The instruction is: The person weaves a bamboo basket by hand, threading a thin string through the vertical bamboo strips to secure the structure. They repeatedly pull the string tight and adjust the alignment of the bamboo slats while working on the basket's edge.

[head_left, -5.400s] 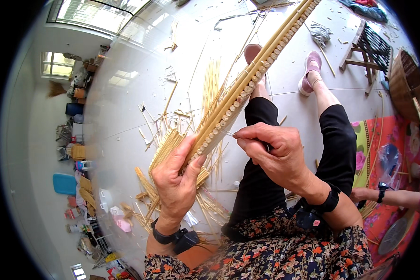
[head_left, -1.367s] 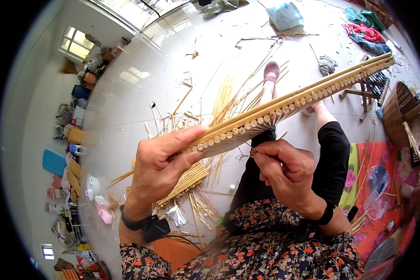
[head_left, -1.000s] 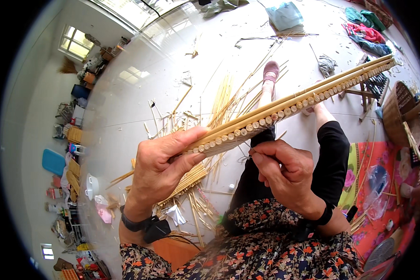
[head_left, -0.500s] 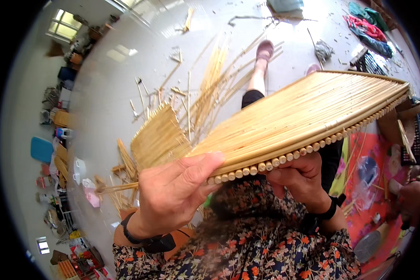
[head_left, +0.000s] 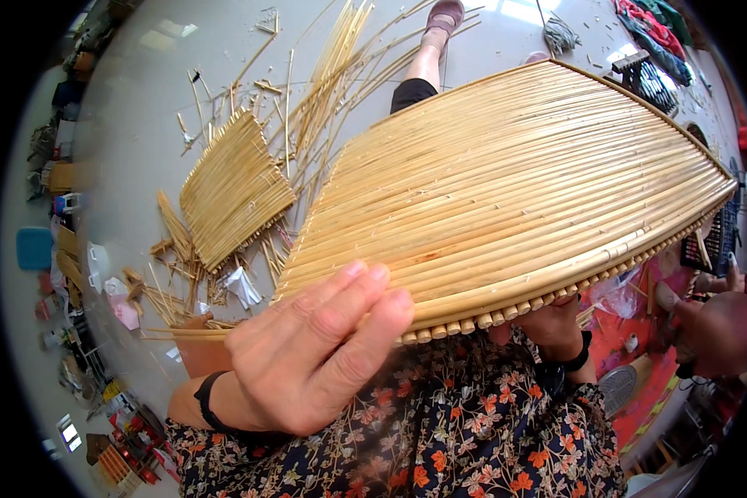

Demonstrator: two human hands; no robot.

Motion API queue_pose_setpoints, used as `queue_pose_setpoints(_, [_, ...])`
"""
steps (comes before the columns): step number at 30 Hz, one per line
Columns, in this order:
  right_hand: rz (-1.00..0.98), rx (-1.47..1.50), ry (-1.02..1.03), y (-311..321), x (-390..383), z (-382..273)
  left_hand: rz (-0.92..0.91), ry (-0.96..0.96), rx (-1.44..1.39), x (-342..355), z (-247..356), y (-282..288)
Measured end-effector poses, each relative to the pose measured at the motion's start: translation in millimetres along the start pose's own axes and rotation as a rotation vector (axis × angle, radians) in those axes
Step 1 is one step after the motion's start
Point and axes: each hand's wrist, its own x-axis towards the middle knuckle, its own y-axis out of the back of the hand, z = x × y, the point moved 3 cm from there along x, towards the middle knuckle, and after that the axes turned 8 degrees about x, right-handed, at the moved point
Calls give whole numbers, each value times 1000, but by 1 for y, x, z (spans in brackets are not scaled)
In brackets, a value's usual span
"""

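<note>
A large panel of thin round reed sticks (head_left: pixel 506 199), bound side by side, slants across in front of me. A pale rim strip runs along its near edge, with the cut stick ends below. My left hand (head_left: pixel 311 353) is closed over the near left corner, fingertips on the top face. Slender strips (head_left: pixel 187 334) stick out leftward from under that hand. Beneath the near edge, my right hand (head_left: pixel 552 326) supports and grips the panel; most of its fingers are hidden. A smaller reed panel (head_left: pixel 234 191) lies on the floor beyond my left hand.
Loose reeds (head_left: pixel 332 75) and offcuts litter the floor ahead. My outstretched foot (head_left: pixel 446 15) is past the panel. On the right are another person (head_left: pixel 726 332), partly cut off, a red mat (head_left: pixel 593 361) and a dark crate (head_left: pixel 647 83). Household goods line the left wall.
The panel has tipped so more of its top face shows. My left hand has shifted, its fingers now reaching over the top. My view has turned, and the floor items sit farther left and higher.
</note>
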Motion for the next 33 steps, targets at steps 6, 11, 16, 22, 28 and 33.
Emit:
queue_pose_setpoints(6, [11, 108, -459, -1, -12, 14, -43, -79, 33, -5, 0, -3])
queue_pose_setpoints(11, [-38, 118, -357, -10, -13, 0, -75, -91, 12, -6, 4, -1])
queue_pose_setpoints(16, [-26, 147, -356, -16, -12, 2, -139, -109, -32, -6, 5, 0])
queue_pose_setpoints(22, [-32, 133, -367, -18, -11, 5, -152, -108, -30, -6, 7, 0])
queue_pose_setpoints(28, [-34, 129, -365, -23, -14, 8, -138, -108, -30, -12, 8, -1])
queue_pose_setpoints(33, [-37, 81, -396, -25, -12, 4, -67, -105, 37, -14, 4, -6])
